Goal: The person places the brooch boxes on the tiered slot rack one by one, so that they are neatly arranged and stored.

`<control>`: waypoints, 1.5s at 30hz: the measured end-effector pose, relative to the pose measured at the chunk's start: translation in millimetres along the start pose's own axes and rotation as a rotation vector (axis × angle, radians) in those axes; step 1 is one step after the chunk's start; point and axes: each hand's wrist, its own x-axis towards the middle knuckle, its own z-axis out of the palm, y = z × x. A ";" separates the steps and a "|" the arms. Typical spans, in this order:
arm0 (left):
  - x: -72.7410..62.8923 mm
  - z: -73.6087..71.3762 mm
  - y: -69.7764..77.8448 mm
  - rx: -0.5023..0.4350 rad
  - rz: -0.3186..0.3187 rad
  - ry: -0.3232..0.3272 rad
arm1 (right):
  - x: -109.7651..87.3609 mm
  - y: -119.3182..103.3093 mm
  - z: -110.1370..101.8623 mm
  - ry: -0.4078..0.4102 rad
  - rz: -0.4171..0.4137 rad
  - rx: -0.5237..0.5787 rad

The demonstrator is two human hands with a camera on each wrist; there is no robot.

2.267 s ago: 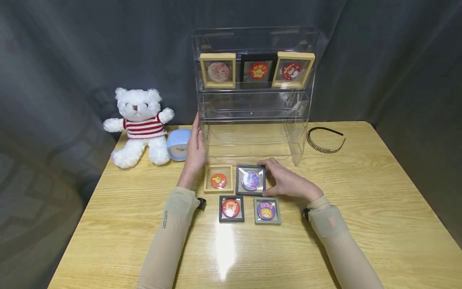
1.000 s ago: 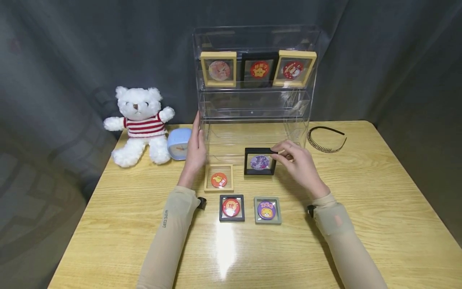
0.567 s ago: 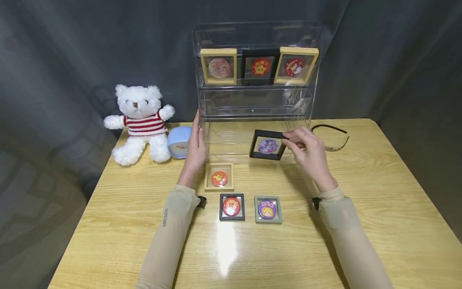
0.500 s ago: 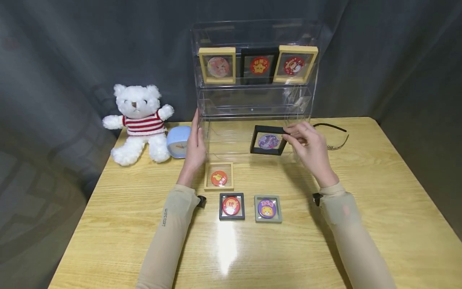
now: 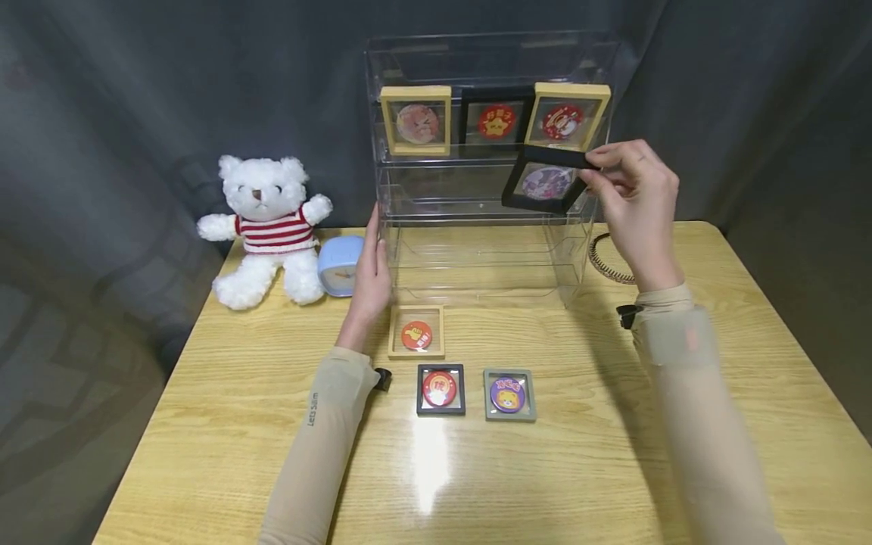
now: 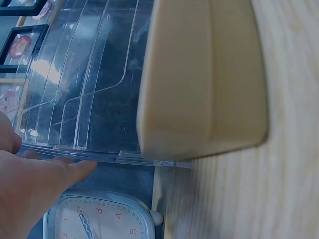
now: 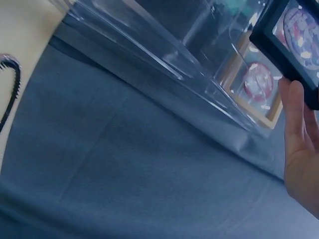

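Your left hand (image 5: 371, 281), fingers straight, touches the clear rack (image 5: 443, 205) at left, probably for steadiness, and your right hand (image 5: 639, 198) pinches the tilted black frame (image 5: 547, 184).

A colourless, transparent tiered plastic rack (image 5: 439, 185) is backed by a dark blue-grey cloth curtain (image 5: 293, 76). On the rack's upper tier, a black square frame (image 5: 497, 94) with a yellow star on its red round badge (image 5: 496, 121) is flanked by two yellow square frames (image 5: 415, 91). In front of the rack's middle tier, a second black square frame (image 5: 555, 157) is filled by a purple-and-white patterned round badge (image 5: 547, 183). Left of the rack, a white plush bear (image 5: 262, 208) is dressed in a shirt (image 5: 275, 236) with red-and-white stripes.
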 end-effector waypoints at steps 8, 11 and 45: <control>-2.3 -2.5 0.3 0.007 -0.025 -0.003 | 17.6 1.1 4.0 0.008 0.048 -0.056; -3.1 -4.2 1.1 0.003 -0.017 -0.003 | 21.0 1.6 6.3 0.012 0.056 -0.056; -1.3 -0.1 2.3 -0.021 -0.002 -0.010 | 18.1 20.1 17.7 -0.055 -0.004 -0.205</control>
